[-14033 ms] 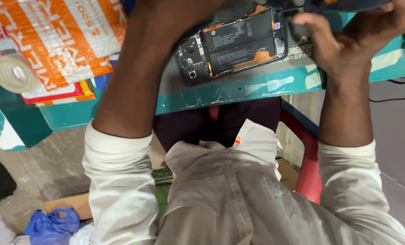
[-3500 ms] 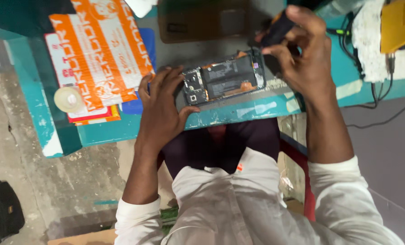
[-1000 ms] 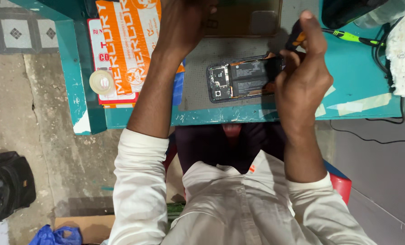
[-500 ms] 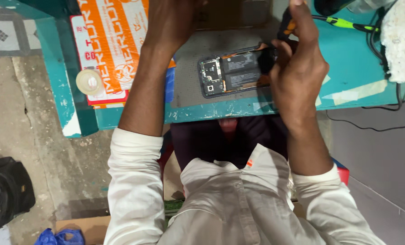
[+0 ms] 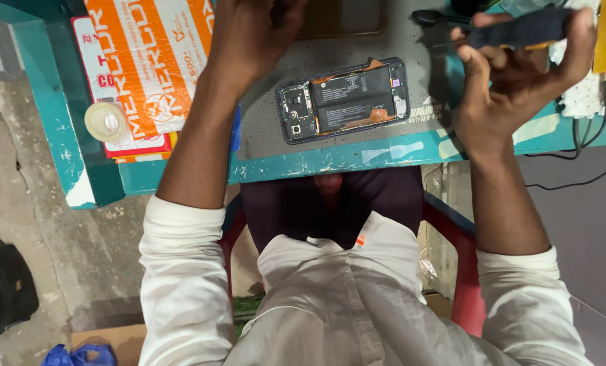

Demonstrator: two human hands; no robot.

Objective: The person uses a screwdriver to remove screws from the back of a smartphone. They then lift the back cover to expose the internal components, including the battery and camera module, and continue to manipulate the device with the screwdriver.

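Seen from above, the person sits at a teal workbench (image 5: pixel 181 177) with a grey work mat (image 5: pixel 262 135) spread across its middle. On the mat lies an opened smartphone (image 5: pixel 344 100), back cover off, its black battery and circuit board exposed, lying crosswise and slightly tilted. Neither hand touches it. The right hand (image 5: pixel 503 88) is raised to the right of the phone, over the mat's edge, its fingers and thumb wrapped around a dark-handled screwdriver (image 5: pixel 520 30) with an orange trim, held roughly level across the top of the hand. The left hand (image 5: pixel 248 37) reaches forward past the phone's left end toward the far side of the mat, fingers curled down near a dark flat panel (image 5: pixel 340 17) at the top edge; whether it grips anything cannot be told, since the fingertips are cut off by the frame. To the left of the forearm lie orange and white printed packets (image 5: pixel 147 61), with a roll of clear tape (image 5: pixel 105 122) resting on them near the bench's left end. Black cables (image 5: pixel 574 146) trail off the bench at the right. The person wears a white shirt with rolled sleeves and sits on a red chair (image 5: pixel 465 271).
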